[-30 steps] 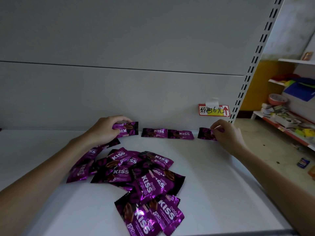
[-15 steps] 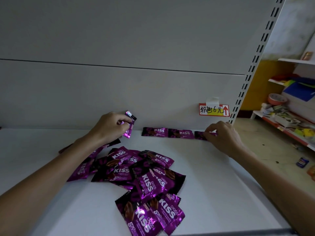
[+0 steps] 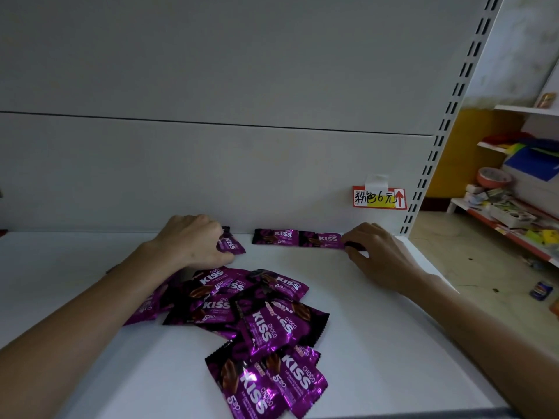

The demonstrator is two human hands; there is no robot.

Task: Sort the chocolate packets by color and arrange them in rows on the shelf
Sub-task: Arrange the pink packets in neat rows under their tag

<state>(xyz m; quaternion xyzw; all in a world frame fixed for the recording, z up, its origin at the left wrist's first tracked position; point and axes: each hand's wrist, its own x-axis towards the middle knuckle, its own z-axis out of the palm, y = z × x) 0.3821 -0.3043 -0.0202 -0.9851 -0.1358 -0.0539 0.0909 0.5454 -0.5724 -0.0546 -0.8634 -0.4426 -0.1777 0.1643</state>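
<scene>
While both bare forearms stretch over the white metal shelf board [image 3: 378, 343], the left hand [image 3: 193, 241] curls its fingers round a shiny purple foil chocolate packet [image 3: 232, 244] printed KISS in white, gripping it by its left end so that it lies tilted, its far corner close to the pale grey back panel [image 3: 211, 164]. Just to its right, apart from it by a small gap, two more purple packets [image 3: 275, 236] lie flat end to end in a row along the foot of that panel, touching each other. At the right end of the row the right hand [image 3: 376, 255] bends its fingertips down onto a fourth packet [image 3: 354, 245], of which only a dark end shows under the fingers; thumb and fingers appear to pinch it against the board, touching the neighbouring packet. Nearer the camera, between the two arms, a loose heap of purple packets [image 3: 257, 322] sprawls overlapping, some face up, some turned at angles, the left forearm covering its left edge. On the back panel above the right hand hangs a red and yellow handwritten price label [image 3: 378, 198], beside a white slotted upright post [image 3: 447, 116]; beyond it, well apart, stand side shelves of mixed coloured goods [image 3: 511, 207]
</scene>
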